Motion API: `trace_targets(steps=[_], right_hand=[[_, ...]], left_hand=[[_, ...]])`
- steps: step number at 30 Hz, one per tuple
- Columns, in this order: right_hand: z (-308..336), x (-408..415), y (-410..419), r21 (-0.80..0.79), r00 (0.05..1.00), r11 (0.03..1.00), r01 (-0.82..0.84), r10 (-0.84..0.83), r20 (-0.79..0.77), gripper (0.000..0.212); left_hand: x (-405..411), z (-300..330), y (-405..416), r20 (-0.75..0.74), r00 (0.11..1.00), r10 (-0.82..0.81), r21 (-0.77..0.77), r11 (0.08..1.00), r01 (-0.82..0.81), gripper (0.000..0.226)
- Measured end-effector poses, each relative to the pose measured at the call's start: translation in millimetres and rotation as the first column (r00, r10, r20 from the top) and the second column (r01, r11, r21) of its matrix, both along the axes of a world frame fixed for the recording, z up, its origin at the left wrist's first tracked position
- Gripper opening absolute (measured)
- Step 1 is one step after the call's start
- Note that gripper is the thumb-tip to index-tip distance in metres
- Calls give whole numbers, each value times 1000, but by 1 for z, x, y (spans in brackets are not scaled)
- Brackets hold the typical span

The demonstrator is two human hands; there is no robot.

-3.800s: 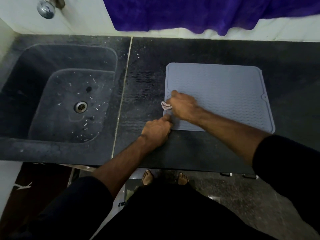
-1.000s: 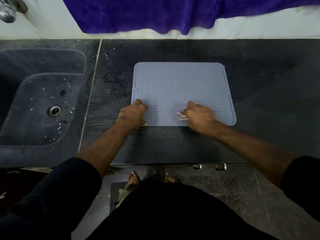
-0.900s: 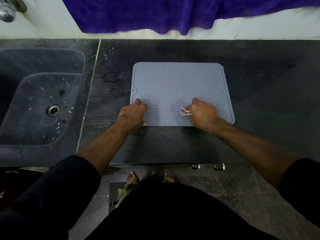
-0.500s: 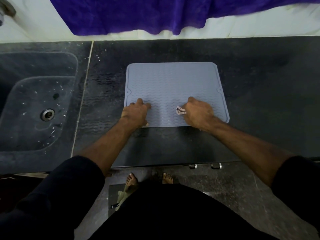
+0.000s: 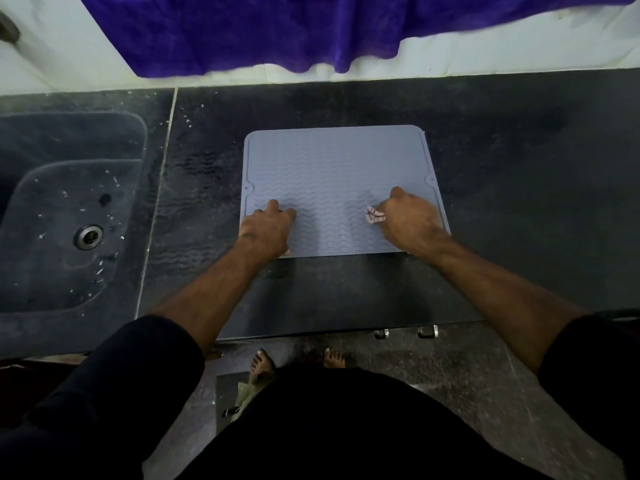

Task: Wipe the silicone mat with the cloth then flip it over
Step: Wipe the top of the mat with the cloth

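Note:
A grey-blue silicone mat (image 5: pixel 336 174) with wavy ridges lies flat on the dark stone counter (image 5: pixel 519 202). My left hand (image 5: pixel 268 230) rests on the mat's near left corner, fingers on top and thumb at the front edge. My right hand (image 5: pixel 410 221) sits on the near right part of the mat, closed around a small pink-and-white cloth (image 5: pixel 374 215) that pokes out at its left side.
A dark stone sink (image 5: pixel 69 216) with a metal drain (image 5: pixel 89 236) and white specks lies to the left. A purple towel (image 5: pixel 277 29) hangs over the white wall behind. The counter's front edge runs just before my body; my bare feet show below.
My right hand with the cloth has slid rightward across the mat's near edge, from the left corner to the right part. My left hand moved onto the near left corner.

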State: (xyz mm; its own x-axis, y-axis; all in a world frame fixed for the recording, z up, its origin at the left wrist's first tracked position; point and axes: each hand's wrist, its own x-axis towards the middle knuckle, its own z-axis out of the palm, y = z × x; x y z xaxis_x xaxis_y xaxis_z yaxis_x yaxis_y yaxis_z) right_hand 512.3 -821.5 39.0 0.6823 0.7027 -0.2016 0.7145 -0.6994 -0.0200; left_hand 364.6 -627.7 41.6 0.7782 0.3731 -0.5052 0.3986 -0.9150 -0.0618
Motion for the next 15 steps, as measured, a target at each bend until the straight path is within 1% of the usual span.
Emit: trace_targets(steps=[2, 4, 9, 11, 13, 15], right_hand=[[-5, -19, 6, -2, 998, 999, -49, 49, -30, 27], [-9, -27, 2, 7, 998, 999, -54, 54, -41, 30], [1, 6, -32, -58, 1000, 998, -8, 8, 13, 29], [3, 5, -29, -33, 1000, 999, -7, 7, 6, 28], [3, -15, -14, 4, 997, 998, -61, 61, -40, 26], [-3, -39, -4, 28, 988, 990, -136, 137, -65, 27]], left_hand=[[4, 1, -2, -5, 1000, -13, 22, 1000, 14, 69], [7, 2, -3, -12, 1000, -18, 38, 999, 18, 68], [9, 3, -7, -29, 999, -23, 74, 997, 25, 68], [10, 2, -8, -43, 999, -5, 65, 998, 8, 69], [14, 2, -12, -58, 998, 14, 66, 998, -10, 67], [21, 1, -20, -41, 999, 16, 69, 998, -13, 64]])
